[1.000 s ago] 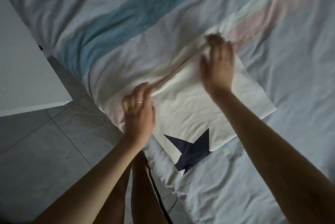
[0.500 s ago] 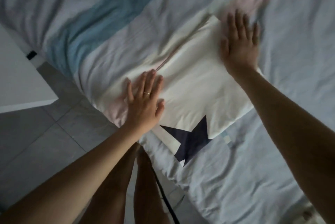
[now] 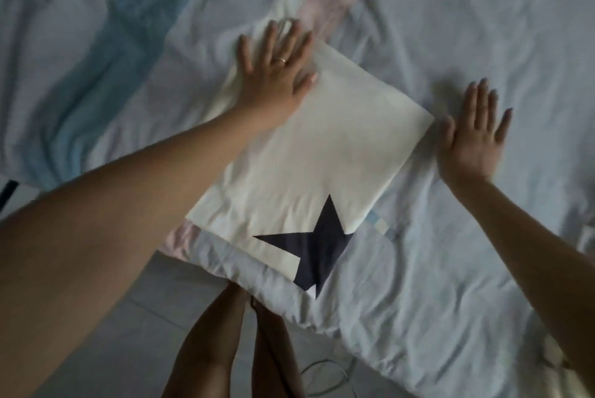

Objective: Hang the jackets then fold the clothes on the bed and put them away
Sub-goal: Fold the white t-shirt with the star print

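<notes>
A folded white garment [image 3: 325,153] with a dark blue star print [image 3: 317,243] lies flat on the bed near its front edge. My left hand [image 3: 277,75], a ring on one finger, presses flat on the garment's far left corner with fingers spread. My right hand [image 3: 473,136] lies flat with straight fingers on the bedsheet, just beside the garment's right corner, its thumb near the fabric edge.
The bed [image 3: 467,27] carries a rumpled pale sheet with blue and pink stripes. Grey floor tiles [image 3: 138,317] show below its edge, with my legs [image 3: 238,343] and a thin cable [image 3: 325,372] on the floor.
My left hand slid from the garment's near left side up to its far corner. My right hand moved off the garment's top onto the sheet at its right. The view shifted right.
</notes>
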A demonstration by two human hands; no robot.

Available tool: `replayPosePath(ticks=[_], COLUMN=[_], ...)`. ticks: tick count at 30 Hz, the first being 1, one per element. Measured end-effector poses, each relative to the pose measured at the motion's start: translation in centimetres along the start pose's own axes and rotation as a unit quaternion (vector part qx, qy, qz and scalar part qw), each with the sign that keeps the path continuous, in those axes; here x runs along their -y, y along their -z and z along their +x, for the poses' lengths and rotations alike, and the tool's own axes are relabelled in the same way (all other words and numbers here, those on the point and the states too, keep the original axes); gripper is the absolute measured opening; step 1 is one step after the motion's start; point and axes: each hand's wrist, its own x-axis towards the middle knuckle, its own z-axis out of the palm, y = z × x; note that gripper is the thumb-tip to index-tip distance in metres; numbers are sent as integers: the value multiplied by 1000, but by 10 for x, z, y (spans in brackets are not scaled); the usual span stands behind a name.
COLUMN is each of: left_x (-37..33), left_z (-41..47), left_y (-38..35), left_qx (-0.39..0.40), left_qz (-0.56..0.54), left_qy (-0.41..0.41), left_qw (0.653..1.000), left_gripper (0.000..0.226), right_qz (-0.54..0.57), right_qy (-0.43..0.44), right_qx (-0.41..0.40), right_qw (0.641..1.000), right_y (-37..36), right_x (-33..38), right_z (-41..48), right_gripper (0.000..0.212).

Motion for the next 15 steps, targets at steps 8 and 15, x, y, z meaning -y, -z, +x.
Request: replayPosePath(ticks=[8, 15], left_x=[-17, 12], left_z=[-49, -179], left_y=[0, -35], left_qx=[3, 23], left_qz=[4, 30], left_qy=[-108, -187], left_qw=[994, 982], left_gripper=[71, 70], right_qz=[108, 178], right_qy=[-90, -26], right_qx=[36, -7], right_qw=[989, 984], right_y=[-33, -18], right_x=[66, 151], right_z=[-83, -187], right_gripper=[66, 57])
